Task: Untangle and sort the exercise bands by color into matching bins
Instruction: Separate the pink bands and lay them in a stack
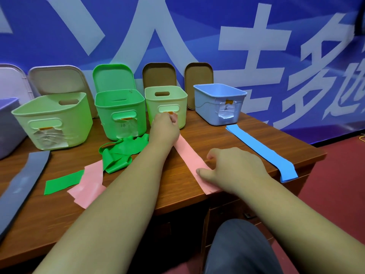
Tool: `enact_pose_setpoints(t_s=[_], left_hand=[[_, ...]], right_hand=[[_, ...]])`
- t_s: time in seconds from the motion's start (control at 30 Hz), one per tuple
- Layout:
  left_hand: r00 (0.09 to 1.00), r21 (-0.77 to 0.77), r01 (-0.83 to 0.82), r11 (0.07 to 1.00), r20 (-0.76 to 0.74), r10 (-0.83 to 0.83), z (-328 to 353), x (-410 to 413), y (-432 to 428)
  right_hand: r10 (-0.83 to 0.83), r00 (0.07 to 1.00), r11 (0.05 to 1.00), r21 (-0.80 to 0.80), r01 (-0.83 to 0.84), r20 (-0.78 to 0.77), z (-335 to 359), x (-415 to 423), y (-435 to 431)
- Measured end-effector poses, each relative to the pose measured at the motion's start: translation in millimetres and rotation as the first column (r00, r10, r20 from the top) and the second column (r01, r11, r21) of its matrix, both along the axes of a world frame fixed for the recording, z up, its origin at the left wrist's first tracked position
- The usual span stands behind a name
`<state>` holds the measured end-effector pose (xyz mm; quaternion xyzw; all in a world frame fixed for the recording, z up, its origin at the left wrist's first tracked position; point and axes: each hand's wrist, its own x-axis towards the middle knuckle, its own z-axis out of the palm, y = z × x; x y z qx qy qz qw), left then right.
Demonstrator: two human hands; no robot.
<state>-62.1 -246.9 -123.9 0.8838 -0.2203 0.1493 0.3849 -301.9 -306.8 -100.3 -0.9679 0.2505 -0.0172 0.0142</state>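
A pink band (189, 155) lies stretched flat across the table between my hands. My left hand (164, 127) holds its far end against the front of the small pale green bin (166, 101). My right hand (231, 167) pinches its near end at the table edge. A second pink band (88, 184) lies to the left, under a tangled green band (120, 153). A blue band (260, 151) lies flat at the right, in front of the blue bin (219, 103). A grey band (21, 184) lies at the far left.
A large pale green bin (53, 119) and a bright green bin (120, 111) stand in the back row, lids leaning on the blue banner behind. A purple bin (7, 125) sits at the left edge. The table's front edge runs by my right hand.
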Motion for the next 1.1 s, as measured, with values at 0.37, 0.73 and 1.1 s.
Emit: enact_pose_setpoints(t_s=[0.37, 0.73, 1.1], left_hand=[[0.983, 0.081, 0.105, 0.991, -0.162, -0.091, 60, -18, 145], [0.960, 0.543, 0.058, 0.838, -0.261, 0.103, 20, -30, 272], [0.965, 0.502, 0.032, 0.864, -0.242, 0.105, 3, -16, 269]], right_hand=[[0.124, 0.928, 0.942, 0.254, -0.221, 0.350, -1, 40, 68], [0.410, 0.843, 0.816, 0.275, -0.509, 0.348, -16, 129, 153], [0.368, 0.843, 0.819, 0.292, -0.494, 0.393, -46, 155, 151]])
